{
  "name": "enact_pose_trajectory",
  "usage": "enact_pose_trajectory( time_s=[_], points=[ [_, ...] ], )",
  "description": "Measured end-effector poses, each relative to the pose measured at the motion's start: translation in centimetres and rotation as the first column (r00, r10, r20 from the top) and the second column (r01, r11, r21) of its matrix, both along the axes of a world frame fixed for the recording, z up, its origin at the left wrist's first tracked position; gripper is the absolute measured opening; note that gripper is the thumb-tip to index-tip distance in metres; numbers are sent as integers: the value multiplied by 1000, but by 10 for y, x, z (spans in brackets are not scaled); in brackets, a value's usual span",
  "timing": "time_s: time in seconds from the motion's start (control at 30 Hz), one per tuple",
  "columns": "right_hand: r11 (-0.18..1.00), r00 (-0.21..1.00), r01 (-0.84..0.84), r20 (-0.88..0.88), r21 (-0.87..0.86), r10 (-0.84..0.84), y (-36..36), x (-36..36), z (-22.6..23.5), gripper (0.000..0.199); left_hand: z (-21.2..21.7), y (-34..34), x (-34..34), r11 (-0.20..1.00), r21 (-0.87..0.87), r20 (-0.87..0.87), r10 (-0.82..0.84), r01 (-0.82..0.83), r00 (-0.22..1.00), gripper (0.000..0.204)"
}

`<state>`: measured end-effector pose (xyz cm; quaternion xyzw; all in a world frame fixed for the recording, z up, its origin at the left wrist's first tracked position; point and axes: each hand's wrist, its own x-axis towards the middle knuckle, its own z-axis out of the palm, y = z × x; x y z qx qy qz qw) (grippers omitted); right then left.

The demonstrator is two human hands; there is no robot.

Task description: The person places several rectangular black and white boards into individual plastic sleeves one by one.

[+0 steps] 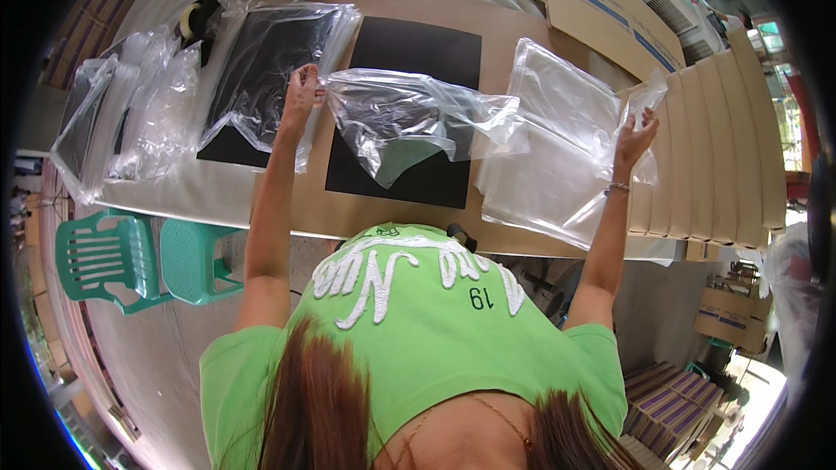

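My left hand is closed in a pinch at the corner of a clear plastic bag. The bag hangs loose and wrinkled across a black sheet, which lies on brown cardboard in front of me. Out to the right, my right hand has its fingers curled at the crumpled edge of more clear plastic. That edge lies beside a pile of flat clear plastic bags. Left of my left hand is another black sheet partly inside a clear plastic bag.
Plastic-wrapped dark pieces lie at the far left near a tape roll. Folded brown cardboard stands in a row at the right. A flattened carton lies behind. A green chair and stool stand below the table's left.
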<state>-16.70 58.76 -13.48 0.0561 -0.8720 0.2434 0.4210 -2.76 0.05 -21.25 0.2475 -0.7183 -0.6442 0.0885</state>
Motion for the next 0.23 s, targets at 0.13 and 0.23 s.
enact_pose_trajectory(
  time_s=[0.13,0.23],
  points=[
    [988,982,-153,113,-16,154,-74,35,-16,32,-5,3,25,994,58,113,-95,89,989,61],
    [968,948,-237,199,-79,249,-112,45,-26,32,-6,-4,36,967,99,277,-254,235,927,72]
  ],
)
